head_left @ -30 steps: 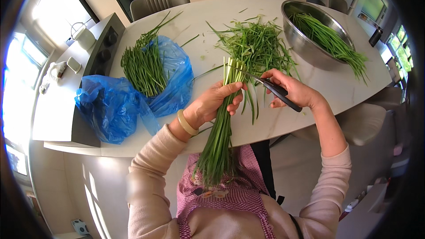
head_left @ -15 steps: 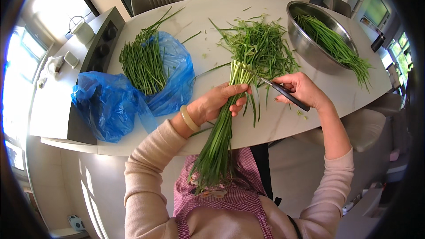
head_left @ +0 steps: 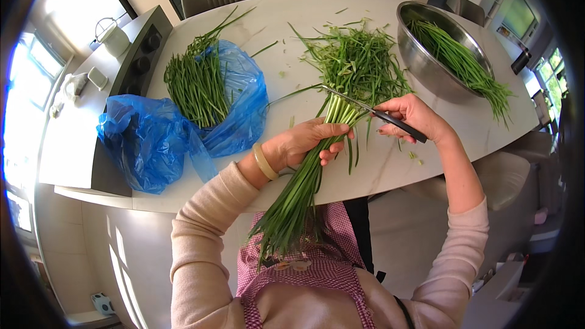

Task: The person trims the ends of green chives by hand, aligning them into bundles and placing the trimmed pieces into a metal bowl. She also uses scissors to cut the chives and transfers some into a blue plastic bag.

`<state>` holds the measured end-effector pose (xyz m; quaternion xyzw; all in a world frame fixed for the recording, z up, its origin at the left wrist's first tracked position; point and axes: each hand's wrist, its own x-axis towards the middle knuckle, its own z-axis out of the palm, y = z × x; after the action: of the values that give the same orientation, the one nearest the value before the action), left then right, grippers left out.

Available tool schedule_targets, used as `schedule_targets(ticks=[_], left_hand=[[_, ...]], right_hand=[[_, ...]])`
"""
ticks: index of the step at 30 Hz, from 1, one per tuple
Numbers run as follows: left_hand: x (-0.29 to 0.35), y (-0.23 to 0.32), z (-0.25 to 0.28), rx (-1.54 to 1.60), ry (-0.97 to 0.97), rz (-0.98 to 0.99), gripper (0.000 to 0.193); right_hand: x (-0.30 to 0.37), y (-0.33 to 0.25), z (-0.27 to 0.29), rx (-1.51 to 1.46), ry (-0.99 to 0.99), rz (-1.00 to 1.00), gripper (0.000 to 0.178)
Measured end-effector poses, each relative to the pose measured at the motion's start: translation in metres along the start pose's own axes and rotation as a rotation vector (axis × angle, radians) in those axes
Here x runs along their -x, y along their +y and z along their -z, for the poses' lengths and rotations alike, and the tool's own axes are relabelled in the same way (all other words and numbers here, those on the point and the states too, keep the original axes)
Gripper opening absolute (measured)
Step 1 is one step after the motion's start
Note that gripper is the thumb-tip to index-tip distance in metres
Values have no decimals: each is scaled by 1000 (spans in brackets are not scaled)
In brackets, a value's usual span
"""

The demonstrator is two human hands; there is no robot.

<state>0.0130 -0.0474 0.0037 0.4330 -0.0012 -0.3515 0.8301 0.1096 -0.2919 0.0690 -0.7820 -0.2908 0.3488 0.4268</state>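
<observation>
The left hand (head_left: 308,141) is closed around a bundle of garlic chives (head_left: 304,183); the right hand (head_left: 414,116) grips a black-handled knife (head_left: 372,109) against its stems. A crumpled blue plastic bag (head_left: 146,140) lies nearby, to the left.

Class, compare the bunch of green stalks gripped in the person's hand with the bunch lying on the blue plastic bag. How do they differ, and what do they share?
The gripped bunch is held by the left hand, its leaf ends hanging over the table edge; the bag bunch lies loose and untouched on the blue bag. A knife in the right hand meets the gripped bunch; none is near the bag bunch. Both are long, thin green stalks.
</observation>
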Motion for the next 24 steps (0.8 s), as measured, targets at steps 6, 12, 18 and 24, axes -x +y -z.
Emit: schedule_targets(ticks=[6, 12, 18, 24], left_hand=[[9, 3, -12, -88, 29, -85, 22], [38, 11, -41, -200, -58, -229, 17], [50, 7, -56, -276, -58, -146, 27], [44, -5, -41, -211, -8, 9, 15]], right_hand=[[10, 10, 1, -22, 302, -50, 33], [2, 82, 23, 752, 822, -30, 30], [14, 56, 18, 1076, 630, -256, 34], [57, -58, -44, 1127, 597, 596, 65]])
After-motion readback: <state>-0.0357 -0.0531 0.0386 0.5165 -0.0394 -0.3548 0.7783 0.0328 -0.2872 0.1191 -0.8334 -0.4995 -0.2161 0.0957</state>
